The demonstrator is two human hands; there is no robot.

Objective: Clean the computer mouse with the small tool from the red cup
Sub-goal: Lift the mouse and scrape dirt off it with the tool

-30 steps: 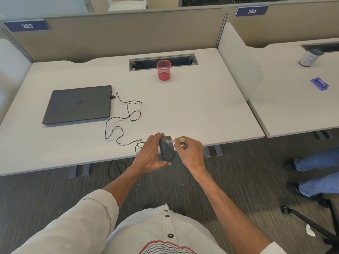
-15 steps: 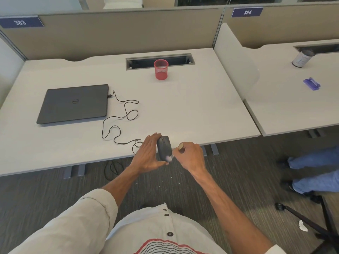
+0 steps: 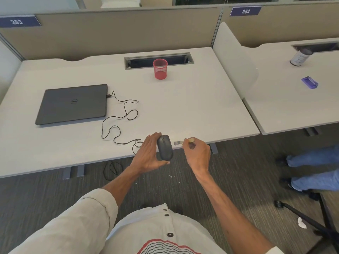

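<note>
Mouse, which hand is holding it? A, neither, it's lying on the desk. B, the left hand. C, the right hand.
B: the left hand grips the mouse off the desk, while the right hand pinches the tool.

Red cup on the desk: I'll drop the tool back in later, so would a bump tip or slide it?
The red cup looks like thin mesh and apparently empty, so probably light and easy to slide on the smooth desk. It stands upright, taller than wide, so a high knock might tip it; being round, it could then roll.
</note>
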